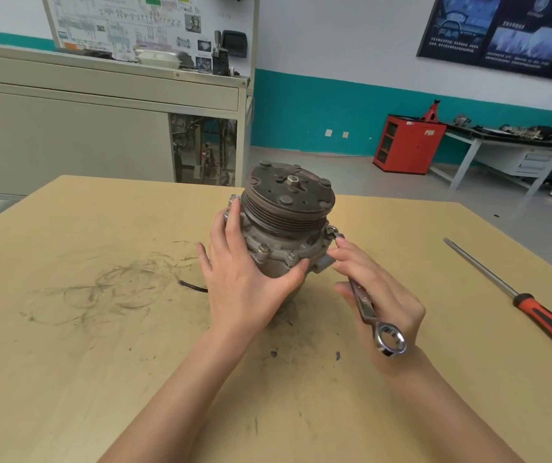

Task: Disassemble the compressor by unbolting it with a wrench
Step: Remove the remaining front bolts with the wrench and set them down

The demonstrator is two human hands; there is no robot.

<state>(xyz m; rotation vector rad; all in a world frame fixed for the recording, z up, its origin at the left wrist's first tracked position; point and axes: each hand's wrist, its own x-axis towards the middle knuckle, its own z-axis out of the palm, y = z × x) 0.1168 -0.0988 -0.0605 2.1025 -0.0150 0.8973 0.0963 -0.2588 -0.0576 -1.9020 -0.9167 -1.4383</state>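
Head view: compressor [284,225] stands upright near the middle of our table [101,345], pulley [289,195] face up, center nut showing. Our left hand [241,285] wraps the housing from the left, fingers curved round the far side up by the flange and thumb pressed across the front just under it. That's a grip, not a rest. Our right hand [381,295] holds the wrench [365,304], fingers curled round the shaft and reaching up toward its head. The ring end sticks out past the heel of the hand, free in the air. The other end sits at a flange bolt [332,232] on the compressor's right side. We can't tell if it's seated because a fingertip and blur cover the joint. Two more flange bolts show at the front, between the hands. A short black wire [192,286] pokes out from behind the left hand and lies on the table. The screwdriver [535,312], red-and-black handle, lies well off to the right. The tabletop has dark scuffs left of the compressor and around its base.
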